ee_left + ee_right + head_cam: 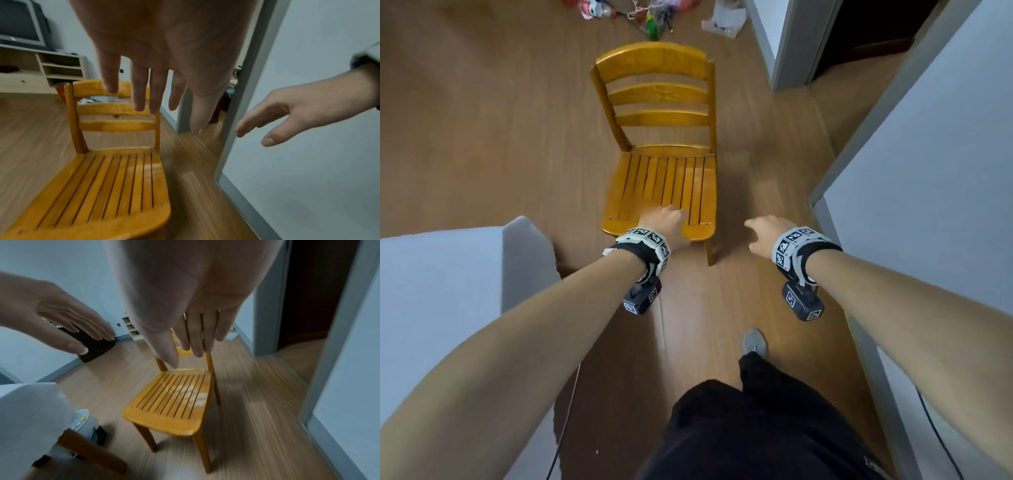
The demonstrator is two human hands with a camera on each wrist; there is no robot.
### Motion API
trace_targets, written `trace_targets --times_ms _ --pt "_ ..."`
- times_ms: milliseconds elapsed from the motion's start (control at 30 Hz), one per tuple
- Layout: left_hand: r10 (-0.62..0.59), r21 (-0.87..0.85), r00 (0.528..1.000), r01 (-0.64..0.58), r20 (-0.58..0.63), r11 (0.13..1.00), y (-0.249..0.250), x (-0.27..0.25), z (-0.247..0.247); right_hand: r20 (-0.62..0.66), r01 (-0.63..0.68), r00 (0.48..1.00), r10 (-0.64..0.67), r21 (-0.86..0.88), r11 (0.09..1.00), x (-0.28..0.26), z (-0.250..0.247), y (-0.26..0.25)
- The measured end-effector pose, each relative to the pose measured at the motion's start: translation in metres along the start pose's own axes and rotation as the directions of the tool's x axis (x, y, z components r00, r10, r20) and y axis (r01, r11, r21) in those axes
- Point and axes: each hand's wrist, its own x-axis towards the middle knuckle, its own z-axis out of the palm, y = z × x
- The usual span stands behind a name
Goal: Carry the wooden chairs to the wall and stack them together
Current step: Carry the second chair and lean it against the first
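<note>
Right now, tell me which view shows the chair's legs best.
The right wrist view: the wooden chair shows front legs down to the floor plus one rear leg. The head view shows only one front leg under the seat. The left wrist view shows seat and backrest, hardly any leg.

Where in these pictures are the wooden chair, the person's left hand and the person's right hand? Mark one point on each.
wooden chair (664, 192): head view, on the slatted seat.
left hand (666, 222): head view, on the back of the hand, over the seat's front edge.
right hand (765, 234): head view, on the back of the hand, beside the chair.
</note>
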Motion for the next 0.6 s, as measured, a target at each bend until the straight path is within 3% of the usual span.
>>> trace_targets --times_ms 200,467,600 --pt "-0.109 -0.042 0.992 0.107 -0.065 0.993 -0.029 0.109 -0.091 -0.048 0.087 0.995 -0.090 -0.065 0.994 0.115 -0.123 0.027" --pt "-0.173 -0.068 0.984 0.170 -0.033 0.983 -0.101 0.263 -0.149 -0.055 0.203 0.976 -0.210 -0.107 0.973 0.276 -0.237 0.028" --pt "-0.221 -0.125 0.974 0.213 -0.052 0.969 -0.141 0.309 -0.180 -0.053 0.258 0.961 -0.271 -0.173 0.951 0.340 -0.290 0.012"
